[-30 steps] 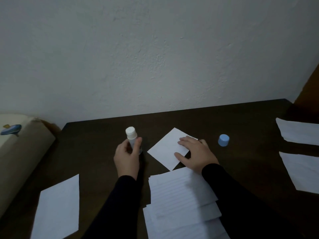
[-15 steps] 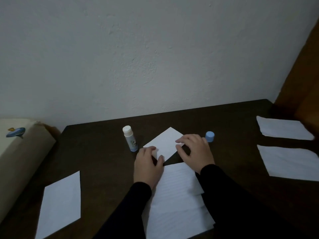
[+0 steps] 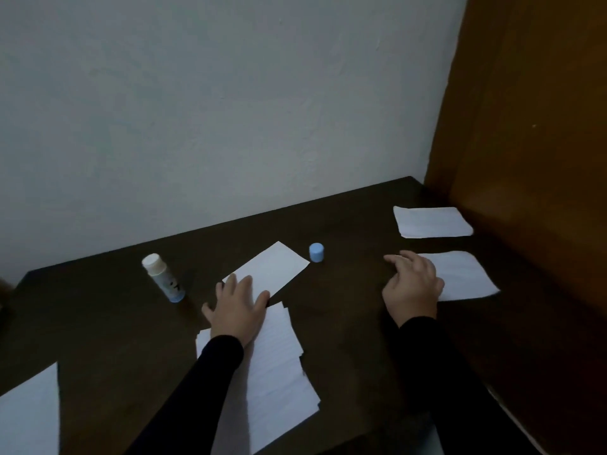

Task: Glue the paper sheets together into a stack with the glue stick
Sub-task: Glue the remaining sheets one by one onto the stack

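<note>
Text: none legible | glue stick (image 3: 163, 280) label: dark marks, perhaps print, too dim to read | paper sheets (image 3: 279, 362): faint ruled lines only

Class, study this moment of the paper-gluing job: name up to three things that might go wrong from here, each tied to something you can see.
1. The glue stick stands uncapped, its blue cap off by itself; the glue may dry out.
2. The left hand lies beside the upright stick; a sideways move could topple it.
3. The right hand reaches onto a loose sheet near the table edge; dragging might crease it or misalign the stack.
</note>
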Demonstrator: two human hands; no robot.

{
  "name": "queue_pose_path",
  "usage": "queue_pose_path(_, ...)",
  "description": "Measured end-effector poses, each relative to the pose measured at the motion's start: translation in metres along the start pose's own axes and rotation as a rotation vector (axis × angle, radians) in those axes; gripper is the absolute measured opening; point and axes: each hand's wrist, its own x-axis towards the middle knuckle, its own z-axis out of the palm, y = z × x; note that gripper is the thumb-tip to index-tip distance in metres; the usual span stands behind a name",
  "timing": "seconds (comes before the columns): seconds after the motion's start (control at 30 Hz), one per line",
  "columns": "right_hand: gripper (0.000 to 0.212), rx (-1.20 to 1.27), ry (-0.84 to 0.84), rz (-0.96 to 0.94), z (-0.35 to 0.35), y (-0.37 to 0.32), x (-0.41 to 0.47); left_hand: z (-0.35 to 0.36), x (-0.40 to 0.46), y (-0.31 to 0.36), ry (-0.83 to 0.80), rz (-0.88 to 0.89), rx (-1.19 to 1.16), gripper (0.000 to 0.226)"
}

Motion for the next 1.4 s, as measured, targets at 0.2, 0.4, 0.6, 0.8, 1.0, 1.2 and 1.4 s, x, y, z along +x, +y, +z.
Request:
queue_pose_path(0.2, 0.048, -0.129, -0.146, 0.101, 0.003, 0.011, 0.006, 0.008, -0.002, -0.005, 0.084, -0.014, -0.023, 0.052)
queue_pose_path(0.4, 0.062, -0.178, -0.196, -0.048, 0.009, -0.002, -0.005, 0.009, -0.004, -0.003, 0.104, -0.03, -0.039, 0.054)
queue_pose_path(0.6, 0.095, -0.255, -0.292, 0.057, 0.014, -0.006, -0.001, 0.008, -0.005, -0.004, 0.11, -0.031, -0.065, 0.053)
queue_pose_path(0.8, 0.069, -0.147, -0.236, -0.065, 0.011, -0.015, -0.01, 0.007, -0.007, -0.003, 0.124, -0.029, -0.066, 0.052)
queue_pose_path(1.0, 0.04, -0.045, -0.169, -0.092, 0.016, -0.016, -0.012, 0.004, -0.003, -0.004, 0.118, -0.048, -0.11, 0.053)
queue_pose_path(1.2, 0.038, 0.092, -0.1, -0.198, 0.014, -0.039, -0.018, -0.016, 0.003, -0.016, 0.099, -0.009, -0.194, 0.049)
queue_pose_path(1.4, 0.035, 0.231, -0.101, -0.444, 0.02, -0.103, -0.041, -0.024, -0.012, -0.026, 0.295, 0.152, -0.443, 0.015)
